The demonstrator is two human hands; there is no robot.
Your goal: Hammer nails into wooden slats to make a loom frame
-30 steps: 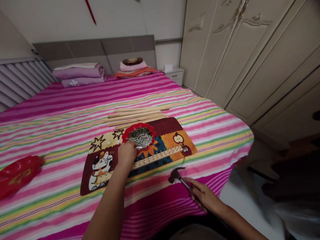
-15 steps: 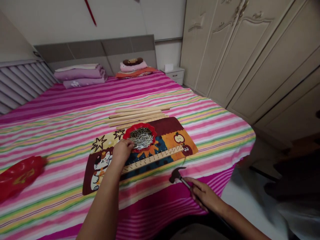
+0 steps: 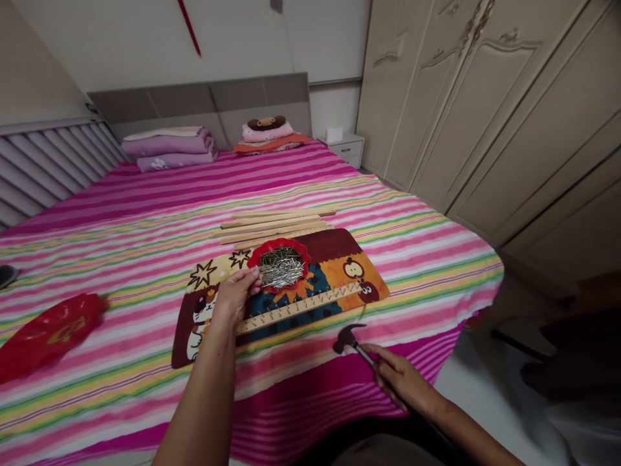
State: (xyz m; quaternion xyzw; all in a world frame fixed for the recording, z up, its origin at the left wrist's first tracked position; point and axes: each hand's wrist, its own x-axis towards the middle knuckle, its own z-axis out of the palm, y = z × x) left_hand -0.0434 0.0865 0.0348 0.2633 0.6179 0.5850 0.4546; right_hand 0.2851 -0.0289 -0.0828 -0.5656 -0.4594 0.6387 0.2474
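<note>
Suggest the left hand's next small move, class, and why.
Probably bring the left hand to the wooden strip: its fingertips, at the red bowl of nails, seem to pinch something too small to identify, nails stick up along the strip, and the right hand holds a hammer.

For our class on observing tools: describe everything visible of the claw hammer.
The claw hammer has a dark head with curved claw and a greyish, metallic-looking shaft. The right hand grips the handle, hiding its end. Head forward, claw rightward, it slants over the striped bedspread; whether they touch is unclear.

Dim light, dark lower right
</note>
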